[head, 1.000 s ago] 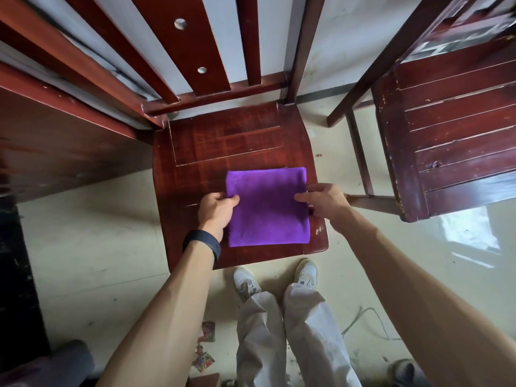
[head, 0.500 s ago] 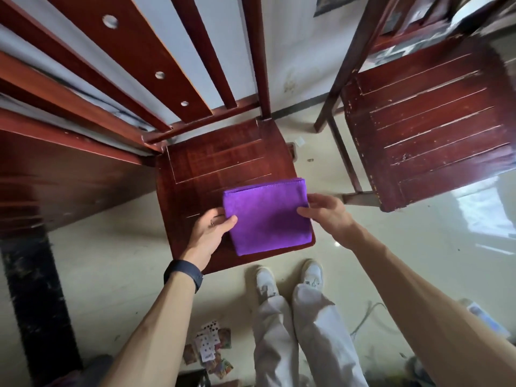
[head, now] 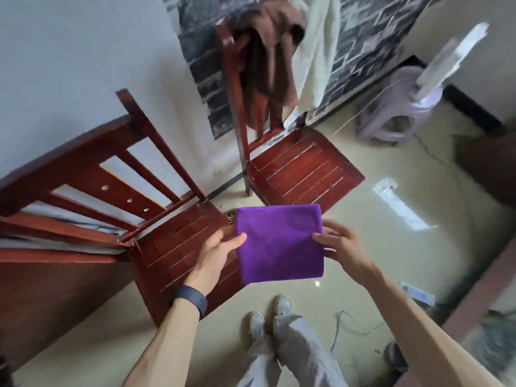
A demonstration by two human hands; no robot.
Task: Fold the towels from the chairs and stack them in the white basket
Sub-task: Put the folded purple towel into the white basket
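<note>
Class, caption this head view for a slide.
Left hand and right hand hold a folded purple towel beside a red wooden chair; a brown towel drapes another chair.

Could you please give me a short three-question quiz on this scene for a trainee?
1. True or false: the purple towel is crumpled in a heap.
2. What hangs over the back of the far chair? A) a brown towel and a white towel B) a jacket C) nothing
3. Fill in: the purple towel is held by ___ hands.
Key: 1 false, it is folded into a flat square. 2 A. 3 both: the left hand and right hand pinch its side edges.
</note>
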